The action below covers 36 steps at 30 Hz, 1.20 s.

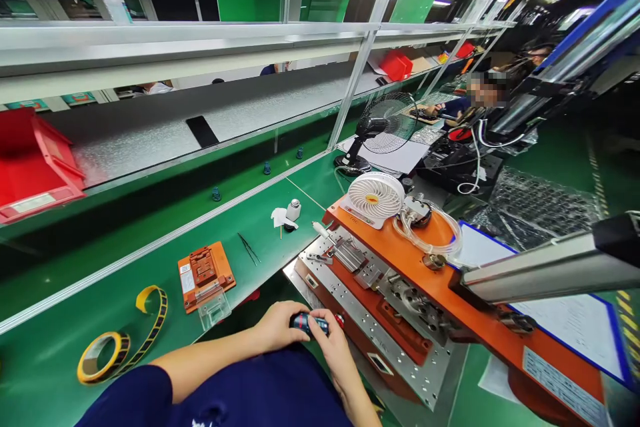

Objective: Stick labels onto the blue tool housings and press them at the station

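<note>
Close to my body, at the bench's front edge, my left hand (278, 328) is wrapped round one end of a small dark blue cylindrical object (301, 322) with a red mark. The fingers of my right hand (325, 335) press on its other end. An orange fixture (204, 270) with a clear plastic flap lies on the green bench to the left of my hands. Black tweezers (249, 249) rest beyond it. To the right of my hands is an orange and metal machine (370, 280).
A roll of yellow and black tape (103, 357) lies at left, partly unrolled. A small white bottle (293, 209) stands by white scraps. A white fan (375, 197) sits on the machine, a black fan (373, 127) behind. A person (465, 103) is at the far right.
</note>
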Tool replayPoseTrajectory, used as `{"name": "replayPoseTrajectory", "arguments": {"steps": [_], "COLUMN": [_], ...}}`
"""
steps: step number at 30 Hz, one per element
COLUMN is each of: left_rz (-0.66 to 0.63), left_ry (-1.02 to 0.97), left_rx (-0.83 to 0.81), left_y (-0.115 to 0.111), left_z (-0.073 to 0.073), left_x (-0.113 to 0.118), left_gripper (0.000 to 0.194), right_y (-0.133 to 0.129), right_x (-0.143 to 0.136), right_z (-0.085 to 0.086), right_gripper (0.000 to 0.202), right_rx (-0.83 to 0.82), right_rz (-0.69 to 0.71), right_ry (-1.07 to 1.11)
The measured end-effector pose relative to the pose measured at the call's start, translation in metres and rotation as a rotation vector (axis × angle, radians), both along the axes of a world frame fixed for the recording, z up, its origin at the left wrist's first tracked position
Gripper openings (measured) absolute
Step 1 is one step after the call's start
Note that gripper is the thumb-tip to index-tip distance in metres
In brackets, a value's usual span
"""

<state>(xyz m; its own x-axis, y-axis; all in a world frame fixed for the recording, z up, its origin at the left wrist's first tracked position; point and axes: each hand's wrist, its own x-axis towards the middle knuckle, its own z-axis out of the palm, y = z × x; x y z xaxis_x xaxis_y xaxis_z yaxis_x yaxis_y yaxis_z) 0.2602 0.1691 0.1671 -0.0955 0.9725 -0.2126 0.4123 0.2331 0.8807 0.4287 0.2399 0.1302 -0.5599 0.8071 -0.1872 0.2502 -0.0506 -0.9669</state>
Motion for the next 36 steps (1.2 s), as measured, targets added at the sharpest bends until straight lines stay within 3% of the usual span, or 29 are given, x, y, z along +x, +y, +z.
{"name": "replayPoseTrajectory", "arguments": {"steps": [6, 9, 14, 20, 24, 28, 32, 36], "left_rz": [0.018, -0.040, -0.092, -0.038, -0.173, -0.269, -0.391, -0.489], "left_ry": [-0.070, -0.093, -0.123, -0.074, 0.059, 0.214, 0.409, 0.467], "left_rx": [0.014, 0.024, -0.051, -0.004, 0.049, 0.131, 0.250, 0.281], "left_y": [-0.003, 0.008, 0.034, 0.066, 0.093, 0.120, 0.156, 0.201], "left_z": [-0.001, -0.007, -0.013, -0.013, -0.021, -0.029, -0.031, -0.035], "left_x": [-0.006, -0.010, -0.001, 0.013, 0.026, 0.038, 0.053, 0.087], "left_gripper": [0.047, 0.046, 0.051, 0.054, 0.054, 0.054, 0.047, 0.046], "right_y": [-0.007, -0.005, 0.013, 0.083, 0.140, 0.171, 0.160, 0.106], "right_x": [-0.007, -0.008, 0.027, 0.122, 0.152, 0.154, 0.160, 0.175], "right_z": [0.012, 0.009, -0.006, -0.007, -0.018, -0.029, -0.034, -0.043], "right_gripper": [0.032, 0.028, 0.019, 0.036, 0.037, 0.035, 0.035, 0.037], "right_rx": [0.113, 0.156, 0.221, 0.405, 0.395, 0.391, 0.433, 0.454], "right_rz": [-0.054, -0.099, -0.228, -0.557, -0.508, -0.448, -0.497, -0.703], "right_ry": [-0.024, -0.089, -0.178, -0.468, -0.606, -0.624, -0.553, -0.445]}}
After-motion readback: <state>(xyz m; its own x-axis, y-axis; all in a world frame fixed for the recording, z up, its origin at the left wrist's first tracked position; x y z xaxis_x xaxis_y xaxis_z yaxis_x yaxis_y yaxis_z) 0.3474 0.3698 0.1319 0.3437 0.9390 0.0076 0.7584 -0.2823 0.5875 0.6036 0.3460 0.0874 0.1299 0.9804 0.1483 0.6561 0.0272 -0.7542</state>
